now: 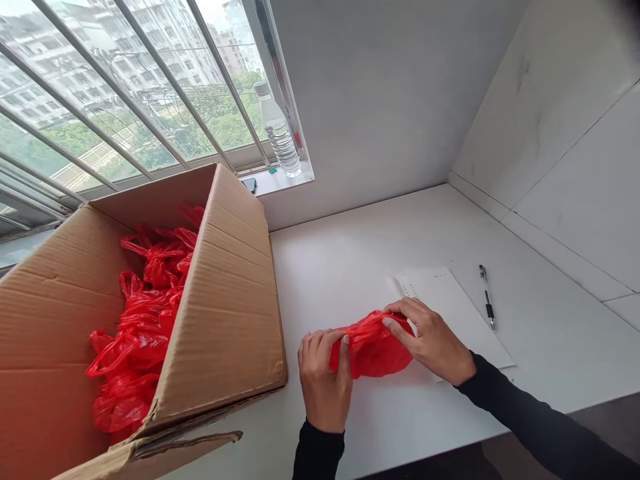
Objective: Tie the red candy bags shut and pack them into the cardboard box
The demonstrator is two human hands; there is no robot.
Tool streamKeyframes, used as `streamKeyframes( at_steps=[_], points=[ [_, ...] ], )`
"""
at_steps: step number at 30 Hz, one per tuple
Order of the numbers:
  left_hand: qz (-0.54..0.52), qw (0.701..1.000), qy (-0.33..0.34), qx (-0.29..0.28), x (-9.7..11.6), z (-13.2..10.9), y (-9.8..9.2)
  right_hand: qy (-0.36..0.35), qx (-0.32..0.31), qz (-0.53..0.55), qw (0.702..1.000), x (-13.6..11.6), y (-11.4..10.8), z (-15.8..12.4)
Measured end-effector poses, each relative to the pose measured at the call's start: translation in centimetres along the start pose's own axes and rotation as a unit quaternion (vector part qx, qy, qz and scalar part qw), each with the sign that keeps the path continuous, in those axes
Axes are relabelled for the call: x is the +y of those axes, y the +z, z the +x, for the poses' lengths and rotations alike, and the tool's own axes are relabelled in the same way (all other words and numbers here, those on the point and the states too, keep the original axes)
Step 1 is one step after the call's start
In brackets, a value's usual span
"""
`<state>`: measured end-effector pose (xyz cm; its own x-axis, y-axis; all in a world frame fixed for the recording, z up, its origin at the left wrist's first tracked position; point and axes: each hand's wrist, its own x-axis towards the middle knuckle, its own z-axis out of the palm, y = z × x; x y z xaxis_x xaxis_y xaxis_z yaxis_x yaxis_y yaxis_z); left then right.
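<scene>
A red plastic bag (pixel 383 353) is held just over the white table, between my two hands. My left hand (pixel 324 373) pinches its left end with thumb and fingers. At the upper right edge of the bag, my right hand (pixel 430 337) grips the plastic the same way. What the bag contains, if anything, cannot be made out. To the left, an open cardboard box (pixel 225 307) holds several knotted red plastic bags (pixel 145 327).
Right of my hands lie a sheet of white paper (pixel 460 313) and a black pen (pixel 488 300) on the white table (pixel 330 260). A clear water bottle (pixel 281 137) and a phone (pixel 249 185) are on the windowsill. A wall bounds the table at the back and right.
</scene>
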<state>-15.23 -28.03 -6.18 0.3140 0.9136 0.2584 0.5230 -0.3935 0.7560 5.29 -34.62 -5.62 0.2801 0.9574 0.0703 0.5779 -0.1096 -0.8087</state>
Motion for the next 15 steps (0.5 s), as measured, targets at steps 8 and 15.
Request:
streamKeyframes(
  at_steps=[8,15],
  points=[
    [-0.034,0.994,-0.095,0.041,0.2,-0.8,-0.4,0.155,0.015,0.100,0.983,1.3,-1.9,-1.4],
    [0.038,0.997,0.048,0.036,1.2,-0.1,-0.6,0.163,0.010,0.134,0.977,0.1,-2.7,-1.9]
  ],
)
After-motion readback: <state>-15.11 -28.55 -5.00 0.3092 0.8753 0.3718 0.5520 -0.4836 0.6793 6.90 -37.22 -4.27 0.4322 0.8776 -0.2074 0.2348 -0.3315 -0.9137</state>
